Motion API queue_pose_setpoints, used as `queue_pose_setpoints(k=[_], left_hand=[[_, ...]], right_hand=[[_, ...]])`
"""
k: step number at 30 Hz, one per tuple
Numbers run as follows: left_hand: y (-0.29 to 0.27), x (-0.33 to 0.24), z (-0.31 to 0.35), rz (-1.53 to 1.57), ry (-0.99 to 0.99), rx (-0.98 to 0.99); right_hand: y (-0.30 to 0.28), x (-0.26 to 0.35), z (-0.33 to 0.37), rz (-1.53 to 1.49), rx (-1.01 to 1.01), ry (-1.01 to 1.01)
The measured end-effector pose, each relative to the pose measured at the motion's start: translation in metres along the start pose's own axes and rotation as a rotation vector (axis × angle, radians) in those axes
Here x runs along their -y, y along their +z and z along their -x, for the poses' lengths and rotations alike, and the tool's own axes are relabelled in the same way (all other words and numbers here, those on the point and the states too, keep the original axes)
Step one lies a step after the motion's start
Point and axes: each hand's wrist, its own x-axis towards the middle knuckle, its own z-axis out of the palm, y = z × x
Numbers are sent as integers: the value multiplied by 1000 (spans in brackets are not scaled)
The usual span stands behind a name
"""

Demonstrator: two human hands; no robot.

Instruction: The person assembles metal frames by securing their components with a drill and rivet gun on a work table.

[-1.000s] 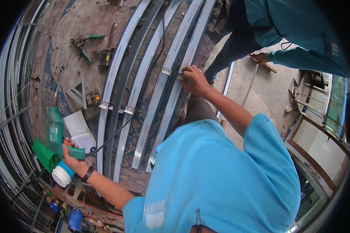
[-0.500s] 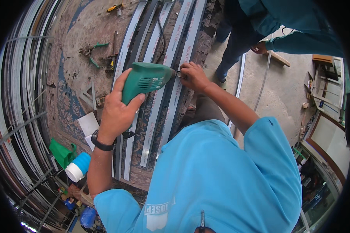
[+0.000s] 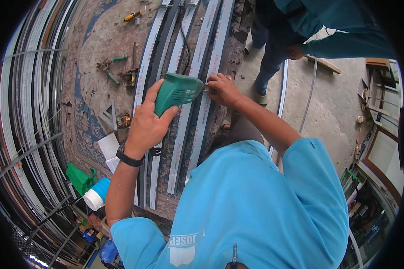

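Note:
My left hand is wrapped around a green power drill, holding it sideways above several long metal bars wrapped in printed film. The drill's nose points right, toward my right hand. A short thin metal shaft shows between the nose and my right fingertips. Those fingers are closed in a pinch at its end, and they hide what they grip. Below my left wrist a black cord or strap hangs by the drill's handle. The film-covered bar closest to my right hand runs underneath it.
On the worn, carpet-covered table lie pliers, a yellow screwdriver, a set square and white paper. Long profiles fill a rack at left. A co-worker stands at the upper right.
The whole view has shifted slightly, so the table and tools sit further right. My hands and the drill keep nearly the same pose. The co-worker's hand has drawn closer to their leg.

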Motion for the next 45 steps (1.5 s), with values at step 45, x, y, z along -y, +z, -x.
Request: queue_pose_setpoints(k=[45], left_hand=[[11, -3, -29, -197, 21, 76]], right_hand=[[-2, 8, 1, 26, -28, -58]])
